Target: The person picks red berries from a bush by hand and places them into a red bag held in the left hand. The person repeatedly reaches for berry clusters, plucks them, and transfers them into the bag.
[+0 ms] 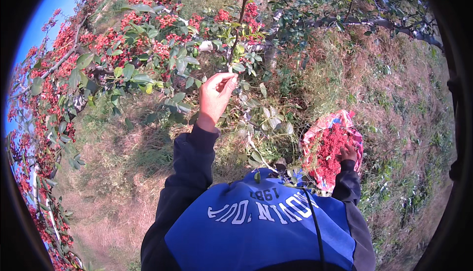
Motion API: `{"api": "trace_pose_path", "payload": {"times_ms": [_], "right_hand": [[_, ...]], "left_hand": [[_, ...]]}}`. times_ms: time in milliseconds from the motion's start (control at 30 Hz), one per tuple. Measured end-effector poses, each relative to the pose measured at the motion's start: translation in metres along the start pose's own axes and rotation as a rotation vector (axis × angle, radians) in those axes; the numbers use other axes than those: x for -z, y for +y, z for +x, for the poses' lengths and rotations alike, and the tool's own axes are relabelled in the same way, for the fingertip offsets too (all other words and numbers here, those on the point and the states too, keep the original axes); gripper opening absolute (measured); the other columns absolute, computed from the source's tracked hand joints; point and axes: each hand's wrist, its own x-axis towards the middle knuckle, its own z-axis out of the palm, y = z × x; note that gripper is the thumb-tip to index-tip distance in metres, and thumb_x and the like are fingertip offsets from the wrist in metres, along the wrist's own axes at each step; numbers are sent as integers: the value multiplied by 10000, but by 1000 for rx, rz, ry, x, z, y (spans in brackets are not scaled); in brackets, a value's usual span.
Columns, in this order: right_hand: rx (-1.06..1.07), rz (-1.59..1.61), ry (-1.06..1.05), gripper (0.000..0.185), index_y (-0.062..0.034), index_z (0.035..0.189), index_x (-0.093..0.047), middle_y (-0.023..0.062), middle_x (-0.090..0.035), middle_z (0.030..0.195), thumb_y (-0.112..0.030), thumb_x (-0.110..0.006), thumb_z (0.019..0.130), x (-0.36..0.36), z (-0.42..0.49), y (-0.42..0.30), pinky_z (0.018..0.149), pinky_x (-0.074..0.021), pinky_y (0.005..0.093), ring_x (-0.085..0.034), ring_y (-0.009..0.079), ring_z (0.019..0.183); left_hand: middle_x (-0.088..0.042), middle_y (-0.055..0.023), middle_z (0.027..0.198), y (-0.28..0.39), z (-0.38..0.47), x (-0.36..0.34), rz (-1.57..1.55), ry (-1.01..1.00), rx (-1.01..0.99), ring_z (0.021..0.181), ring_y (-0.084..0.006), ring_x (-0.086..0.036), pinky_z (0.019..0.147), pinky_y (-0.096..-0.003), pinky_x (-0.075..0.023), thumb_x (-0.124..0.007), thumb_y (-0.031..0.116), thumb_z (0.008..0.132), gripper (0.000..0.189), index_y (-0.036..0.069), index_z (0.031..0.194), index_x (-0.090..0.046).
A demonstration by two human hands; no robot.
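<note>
My left hand [218,93] is raised at the centre, thumb and fingertips pinched on a thin, thorny-looking branch [241,23] that rises above it. Green leaves surround the fingertips. Down to the right, my right hand [346,153] rests over a heap of small red berry clusters [330,147], its fingers spread. The heap fills a container lined with a pink and red plastic bag [356,138]. Whether any berries are in the right hand's palm cannot be seen.
Branches heavy with red berry clusters [107,44] spread at the upper left and down the left side. A thick grey branch [380,23] crosses the upper right. A lower leafy branch [255,147] reaches towards my chest. Dry grass and weeds [402,105] cover the ground.
</note>
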Motion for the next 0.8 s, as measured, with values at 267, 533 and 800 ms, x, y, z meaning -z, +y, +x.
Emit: {"api": "trace_pose_path", "payload": {"times_ms": [267,533,800], "right_hand": [[-173,-48,-115,269,-23,1042,-519,104,-591,735,-107,-558,789,-4,-31,133,427,-480,318,-598,225,555],[-233,16,-257,285,0,1052,-529,113,-593,727,-129,-557,800,-24,-99,152,452,-467,287,-578,186,559],[-300,-81,-129,293,14,989,-569,107,-606,717,-160,-607,757,2,-109,187,481,-485,295,-595,184,573]], "left_hand": [[-601,-40,889,-107,100,11,121,137,-66,770,-93,-561,689,-216,-448,-538,47,795,169,17,960,-565],[-595,-164,924,-188,166,46,384,-268,-39,838,-259,-579,725,-336,-441,-548,89,772,345,55,1113,-510],[-579,-47,772,-137,157,24,476,-280,-26,664,-117,-524,607,-245,-433,-548,-59,702,240,2,933,-567]]}}
